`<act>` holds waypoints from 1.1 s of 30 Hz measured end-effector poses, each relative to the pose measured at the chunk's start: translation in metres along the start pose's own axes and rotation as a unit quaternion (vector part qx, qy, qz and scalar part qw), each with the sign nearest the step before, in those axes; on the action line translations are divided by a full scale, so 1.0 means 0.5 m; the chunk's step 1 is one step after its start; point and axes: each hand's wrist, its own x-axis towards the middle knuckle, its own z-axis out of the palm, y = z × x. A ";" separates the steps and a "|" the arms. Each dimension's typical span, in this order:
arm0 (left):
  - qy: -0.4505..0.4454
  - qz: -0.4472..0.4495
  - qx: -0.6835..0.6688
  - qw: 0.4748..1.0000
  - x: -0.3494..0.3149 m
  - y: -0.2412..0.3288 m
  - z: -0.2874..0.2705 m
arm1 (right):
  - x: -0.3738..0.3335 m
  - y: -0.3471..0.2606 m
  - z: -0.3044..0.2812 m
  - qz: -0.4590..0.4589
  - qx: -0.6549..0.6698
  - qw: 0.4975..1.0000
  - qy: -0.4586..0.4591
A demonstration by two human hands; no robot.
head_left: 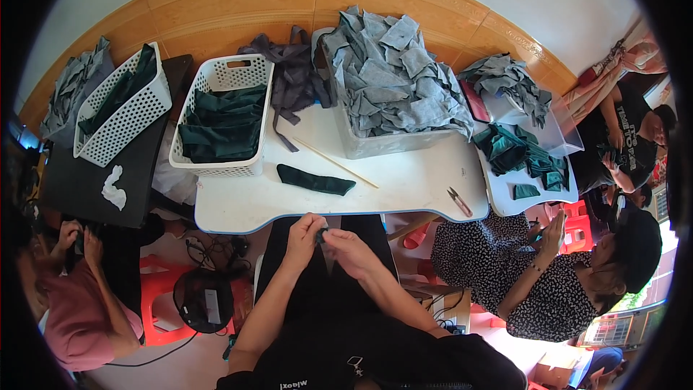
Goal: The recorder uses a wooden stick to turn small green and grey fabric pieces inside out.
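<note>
As left hand (301, 241) and right hand (350, 252) pinch small dark-green cloth (320, 235) between them, matching strip (315, 180) lies ahead on worktop (238, 201), long axis crosswise, left hand nearer; snips (460, 204) well right of right hand.

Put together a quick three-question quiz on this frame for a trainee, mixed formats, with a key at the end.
1. Multiple choice: what do the left hand and right hand have at their fingertips?
A) a pen
B) a small dark green piece
C) a paper cup

2. True or false: on the white table, the snips lie to the right of the stick.

3. Fill in the colour: the large bin at the back is heaped with ____ cloth.

Key: 1. B; 2. True; 3. grey.
</note>
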 end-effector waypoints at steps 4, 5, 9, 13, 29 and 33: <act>-0.097 -0.005 -0.020 0.995 -0.032 0.026 -0.001 | -0.034 -0.022 -0.055 0.224 0.297 0.880 -0.297; -0.093 -0.004 -0.020 0.995 -0.044 0.032 -0.011 | -0.039 -0.013 -0.058 0.207 0.268 0.899 -0.279; -0.014 0.083 0.025 0.996 -0.081 0.192 -0.008 | -0.055 -0.078 -0.039 0.152 0.286 0.916 -0.237; 0.001 0.092 0.114 0.989 -0.099 0.221 -0.007 | -0.049 -0.103 -0.004 0.155 0.275 0.914 -0.255; 0.203 -0.017 -0.109 0.973 -0.055 0.140 -0.090 | -0.045 -0.086 -0.064 -0.291 -0.421 0.844 0.160; 0.157 0.031 -0.048 0.986 -0.030 0.192 -0.087 | -0.097 -0.230 -0.020 -0.369 -0.631 0.667 0.144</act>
